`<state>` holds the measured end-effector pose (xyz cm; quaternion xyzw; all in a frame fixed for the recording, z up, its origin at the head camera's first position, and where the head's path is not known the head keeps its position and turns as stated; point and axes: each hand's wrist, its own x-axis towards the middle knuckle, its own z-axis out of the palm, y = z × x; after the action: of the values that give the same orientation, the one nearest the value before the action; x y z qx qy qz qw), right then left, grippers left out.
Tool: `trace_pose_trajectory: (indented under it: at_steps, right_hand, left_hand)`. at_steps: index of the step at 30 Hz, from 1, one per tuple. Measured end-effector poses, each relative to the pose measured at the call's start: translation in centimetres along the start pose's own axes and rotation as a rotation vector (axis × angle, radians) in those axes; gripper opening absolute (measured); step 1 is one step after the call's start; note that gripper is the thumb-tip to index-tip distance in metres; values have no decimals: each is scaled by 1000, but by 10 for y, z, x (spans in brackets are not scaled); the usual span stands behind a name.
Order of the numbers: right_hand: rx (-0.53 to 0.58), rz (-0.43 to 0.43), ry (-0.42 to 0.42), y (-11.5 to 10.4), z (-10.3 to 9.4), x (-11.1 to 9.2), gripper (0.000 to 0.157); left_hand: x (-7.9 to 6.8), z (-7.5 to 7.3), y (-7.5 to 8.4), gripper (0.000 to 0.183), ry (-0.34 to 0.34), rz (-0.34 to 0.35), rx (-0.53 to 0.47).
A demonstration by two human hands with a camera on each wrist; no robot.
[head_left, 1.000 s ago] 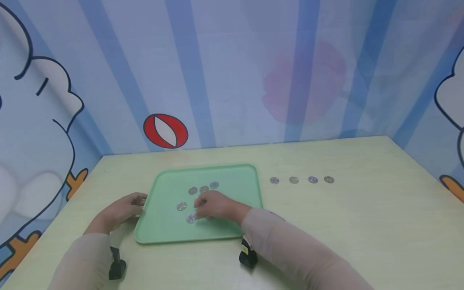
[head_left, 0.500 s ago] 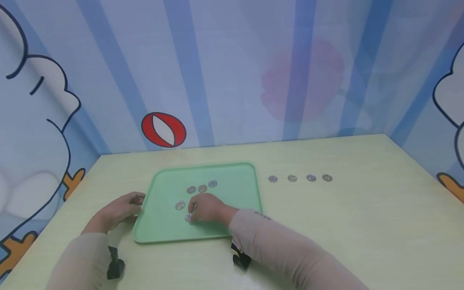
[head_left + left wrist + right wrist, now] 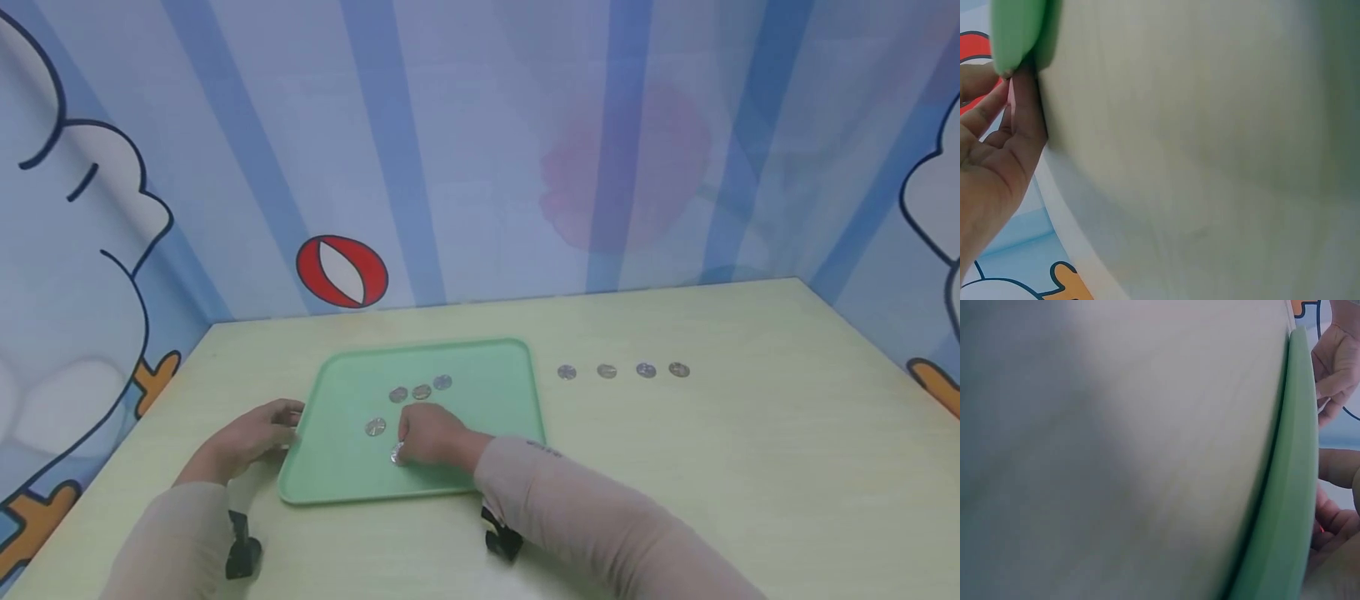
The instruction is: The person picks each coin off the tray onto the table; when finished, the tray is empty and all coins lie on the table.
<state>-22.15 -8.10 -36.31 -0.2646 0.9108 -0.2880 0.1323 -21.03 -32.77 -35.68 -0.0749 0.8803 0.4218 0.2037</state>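
Note:
A light green tray [image 3: 345,475] lies on the table, with several silver coins on it. My left hand [image 3: 251,433] is at the tray's left edge, thumb and fingertips at the rim. In the left wrist view, that hand's fingers [image 3: 997,112] meet the green edge from both sides. Over the tray's middle, my right hand [image 3: 431,433] is bent down with its fingers pinching a coin [image 3: 397,452], partly covered by the fingertips. Beside it lies another coin [image 3: 376,427], and behind it three more, including a darker coin [image 3: 422,392]. The right wrist view mostly shows the tray's side wall [image 3: 1285,487].
Right of the tray, several coins stretch in a spaced row along the table, from one coin [image 3: 567,372] to the far right coin [image 3: 678,370]. A printed blue striped backdrop [image 3: 487,167] stands behind and around the pale wooden table [image 3: 750,467].
My right hand has moved slightly left and down on the tray, and its fingers have closed on the near coin. My left hand stays at the tray's left edge.

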Motion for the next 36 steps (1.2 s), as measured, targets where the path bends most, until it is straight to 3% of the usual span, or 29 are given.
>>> trace_pose_trajectory:
  at_steps: [10, 24, 36]
  right_hand:
    - [169, -34, 5, 9, -8, -1, 8]
    - [405, 9, -33, 16, -16, -11, 6]
    - [578, 59, -63, 34, -39, -26, 5]
  left_hand:
    - [1, 2, 0, 57, 13, -19, 12]
    - [-2, 1, 2, 57, 5, -21, 3]
    - [-1, 0, 1, 56, -10, -10, -12]
